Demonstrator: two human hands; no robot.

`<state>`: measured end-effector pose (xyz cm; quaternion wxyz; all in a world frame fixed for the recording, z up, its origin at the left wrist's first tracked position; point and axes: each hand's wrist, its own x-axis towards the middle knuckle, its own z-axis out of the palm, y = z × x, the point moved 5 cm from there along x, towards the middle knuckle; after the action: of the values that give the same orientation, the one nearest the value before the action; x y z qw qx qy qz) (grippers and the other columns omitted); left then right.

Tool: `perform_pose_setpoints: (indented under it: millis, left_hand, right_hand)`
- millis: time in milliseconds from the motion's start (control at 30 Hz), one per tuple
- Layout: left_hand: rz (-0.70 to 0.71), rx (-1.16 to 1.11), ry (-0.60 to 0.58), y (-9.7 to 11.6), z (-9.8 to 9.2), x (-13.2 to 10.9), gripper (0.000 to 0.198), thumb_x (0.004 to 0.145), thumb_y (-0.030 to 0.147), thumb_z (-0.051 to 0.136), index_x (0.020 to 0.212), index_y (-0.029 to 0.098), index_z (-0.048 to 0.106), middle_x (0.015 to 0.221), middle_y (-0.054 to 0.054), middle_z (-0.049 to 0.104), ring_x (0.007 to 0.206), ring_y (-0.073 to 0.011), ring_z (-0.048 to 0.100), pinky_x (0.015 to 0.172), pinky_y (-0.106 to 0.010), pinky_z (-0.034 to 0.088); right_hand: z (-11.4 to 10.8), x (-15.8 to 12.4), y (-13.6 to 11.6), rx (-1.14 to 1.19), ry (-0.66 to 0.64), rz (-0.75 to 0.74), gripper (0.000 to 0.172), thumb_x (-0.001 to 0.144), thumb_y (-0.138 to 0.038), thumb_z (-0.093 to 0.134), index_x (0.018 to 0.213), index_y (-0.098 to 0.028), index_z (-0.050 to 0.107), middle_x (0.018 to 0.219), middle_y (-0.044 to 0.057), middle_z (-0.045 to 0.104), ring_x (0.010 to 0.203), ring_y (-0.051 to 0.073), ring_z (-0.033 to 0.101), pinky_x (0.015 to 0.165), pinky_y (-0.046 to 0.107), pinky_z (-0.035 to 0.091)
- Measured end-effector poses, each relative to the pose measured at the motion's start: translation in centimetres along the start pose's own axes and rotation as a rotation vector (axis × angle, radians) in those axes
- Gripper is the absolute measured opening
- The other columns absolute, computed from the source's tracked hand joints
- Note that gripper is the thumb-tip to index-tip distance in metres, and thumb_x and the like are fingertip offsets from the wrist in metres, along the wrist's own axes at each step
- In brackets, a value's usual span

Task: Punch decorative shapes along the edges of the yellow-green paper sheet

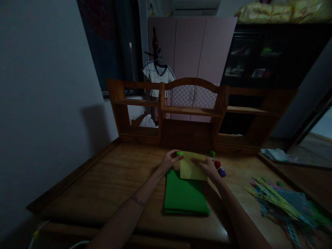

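Observation:
My left hand [169, 159] is closed around a small green punch [179, 153] at the top left corner of a yellow sheet of paper [190, 168]. My right hand [207, 166] grips the right side of that yellow sheet, thumb on top. The sheet lies tilted over the far end of a green stack of paper [184, 196] on the wooden desk [109, 186]. Just right of my right hand sit small punches: a green one [212, 153], a red one [217, 164] and a purple one [221, 172].
A wooden shelf unit [192, 110] stands along the desk's far edge. Several coloured paper strips and sheets [282, 202] lie at the right. A wall [38, 103] is at the left. Behind are a pink wardrobe [192, 48] and a hanging shirt [158, 74].

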<state>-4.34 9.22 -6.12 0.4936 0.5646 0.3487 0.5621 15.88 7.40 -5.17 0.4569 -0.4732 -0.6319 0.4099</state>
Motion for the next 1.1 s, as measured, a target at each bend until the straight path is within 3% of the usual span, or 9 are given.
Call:
perform_pose_setpoints:
  millis: [700,1100]
  left_hand:
    - [-0.026,-0.025,-0.018,0.2,0.1,-0.1,0.049,0.056,0.039,0.080,0.095,0.013,0.066,0.092,-0.008,0.068,0.085,-0.0190,0.061,0.077,-0.028,0.045]
    - [-0.004,-0.021,-0.010,-1.2,-0.3,0.6,0.048,0.057,0.038,0.080,0.094,0.013,0.064,0.090,-0.006,0.068,0.083,-0.0174,0.061,0.076,-0.028,0.045]
  right_hand:
    - [0.1,0.1,0.4,0.026,-0.014,-0.005,0.035,0.071,-0.037,0.067,0.098,-0.015,0.069,0.091,0.009,0.072,0.078,0.026,0.068,0.061,0.029,0.054]
    - [0.0,0.5,1.3,0.006,0.018,0.023,0.040,0.068,-0.044,0.069,0.094,-0.013,0.069,0.086,0.010,0.072,0.076,0.026,0.068,0.060,0.030,0.055]
